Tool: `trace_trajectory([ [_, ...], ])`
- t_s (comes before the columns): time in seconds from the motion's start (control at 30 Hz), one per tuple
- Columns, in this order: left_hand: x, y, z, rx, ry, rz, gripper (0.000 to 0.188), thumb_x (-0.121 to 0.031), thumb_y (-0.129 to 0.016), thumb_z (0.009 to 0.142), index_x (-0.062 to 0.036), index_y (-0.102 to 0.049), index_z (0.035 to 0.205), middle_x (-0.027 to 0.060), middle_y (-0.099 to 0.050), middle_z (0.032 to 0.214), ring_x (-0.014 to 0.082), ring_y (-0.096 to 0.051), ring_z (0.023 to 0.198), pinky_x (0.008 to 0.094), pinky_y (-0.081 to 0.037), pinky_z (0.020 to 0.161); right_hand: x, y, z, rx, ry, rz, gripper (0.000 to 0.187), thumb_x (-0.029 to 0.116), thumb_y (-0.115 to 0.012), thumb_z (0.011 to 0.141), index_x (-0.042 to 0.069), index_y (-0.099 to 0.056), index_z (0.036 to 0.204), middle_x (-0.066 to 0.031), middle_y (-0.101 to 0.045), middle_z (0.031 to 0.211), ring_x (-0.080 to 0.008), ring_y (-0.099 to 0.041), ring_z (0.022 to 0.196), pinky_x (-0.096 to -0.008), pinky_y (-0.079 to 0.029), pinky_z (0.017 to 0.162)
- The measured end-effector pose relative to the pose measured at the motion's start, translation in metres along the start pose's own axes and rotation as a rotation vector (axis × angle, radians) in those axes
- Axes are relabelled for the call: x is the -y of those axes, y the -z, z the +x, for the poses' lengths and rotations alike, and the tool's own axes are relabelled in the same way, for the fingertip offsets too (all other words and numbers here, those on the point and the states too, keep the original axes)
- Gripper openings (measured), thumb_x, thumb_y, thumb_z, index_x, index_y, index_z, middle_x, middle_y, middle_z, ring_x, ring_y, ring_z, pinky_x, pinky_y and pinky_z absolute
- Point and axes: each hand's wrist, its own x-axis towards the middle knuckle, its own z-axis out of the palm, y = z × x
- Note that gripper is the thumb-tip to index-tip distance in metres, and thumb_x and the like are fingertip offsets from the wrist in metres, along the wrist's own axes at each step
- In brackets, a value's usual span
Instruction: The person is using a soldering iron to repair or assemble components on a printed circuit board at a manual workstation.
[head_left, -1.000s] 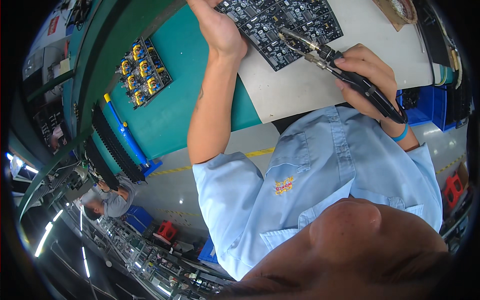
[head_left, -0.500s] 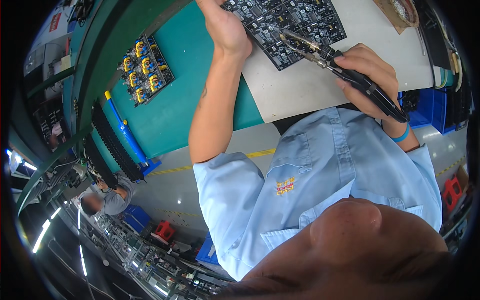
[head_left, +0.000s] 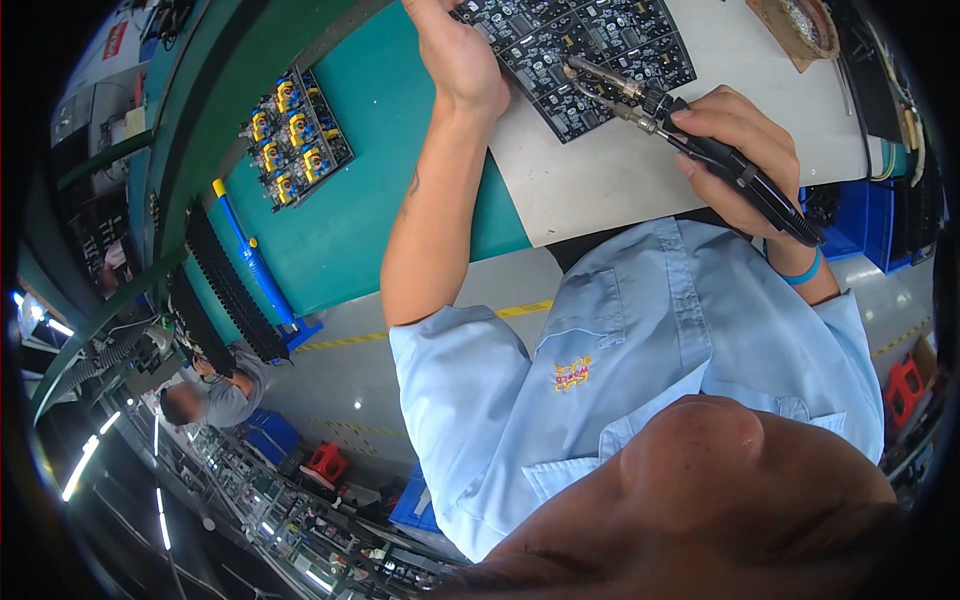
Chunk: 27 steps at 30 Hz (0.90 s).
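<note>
My right hand [head_left: 748,135] is closed around black-handled soldering tweezers [head_left: 735,170], with a cable leaving their rear end. Their two metal arms reach left, and the tips are over a black panel of circuit boards [head_left: 625,55] crowded with small parts; whether they touch it I cannot tell. At the panel's upper left edge is my left hand [head_left: 462,65]. Its fingers run out of the top of the picture, so their grip is hidden. Beneath the panel lies a pale grey sheet [head_left: 550,205] on a green work mat [head_left: 400,55].
Left on the mat stands another board panel [head_left: 290,145] with yellow and blue parts. Nearby are black toothed racks [head_left: 235,285] and a blue bar [head_left: 258,270] with a yellow end. A round container [head_left: 812,28] sits far right. Another person [head_left: 225,395] works beyond the left edge.
The whole view has shifted very slightly. Both hands keep their places, and the soldering tweezers stay over nearly the same spot of the panel.
</note>
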Motion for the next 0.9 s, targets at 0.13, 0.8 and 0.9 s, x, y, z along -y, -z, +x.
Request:
trace_trajectory([
  [0.13, 0.003, 0.004, 0.002, -0.008, -0.035, 0.068, 0.074, -0.069, -0.026, 0.102, -0.0037, -0.061, 0.107, 0.0136, -0.069, 0.095, 0.0204, -0.064, 0.083, 0.0319, -0.050, 0.079, -0.001, 0.001, 0.001, 0.022, 0.006, -0.005, 0.042, -0.009, -0.070, 0.070, -0.003, -0.070, 0.111, -0.0138, -0.070, 0.098, -0.0215, -0.061, 0.080, -0.0280, -0.049, 0.072],
  [0.8, -0.002, -0.005, -0.003, 0.039, 0.154, -0.178, 0.075, -0.069, -0.026, 0.102, -0.0030, -0.061, 0.108, 0.0141, -0.070, 0.098, 0.0207, -0.065, 0.086, 0.0317, -0.050, 0.082, -0.004, 0.003, 0.005, 0.012, -0.005, -0.016, 0.041, -0.007, -0.070, 0.071, -0.003, -0.070, 0.111, -0.0138, -0.069, 0.100, -0.0212, -0.061, 0.079, -0.0283, -0.050, 0.071],
  [0.9, 0.009, 0.003, 0.003, 0.057, 0.074, -0.146, 0.075, -0.069, -0.026, 0.102, -0.0030, -0.061, 0.108, 0.0138, -0.070, 0.098, 0.0205, -0.065, 0.086, 0.0314, -0.049, 0.082, -0.003, 0.002, 0.007, 0.015, 0.004, -0.017, 0.040, -0.007, -0.071, 0.071, -0.003, -0.070, 0.111, -0.0136, -0.069, 0.099, -0.0212, -0.061, 0.079, -0.0282, -0.050, 0.072],
])
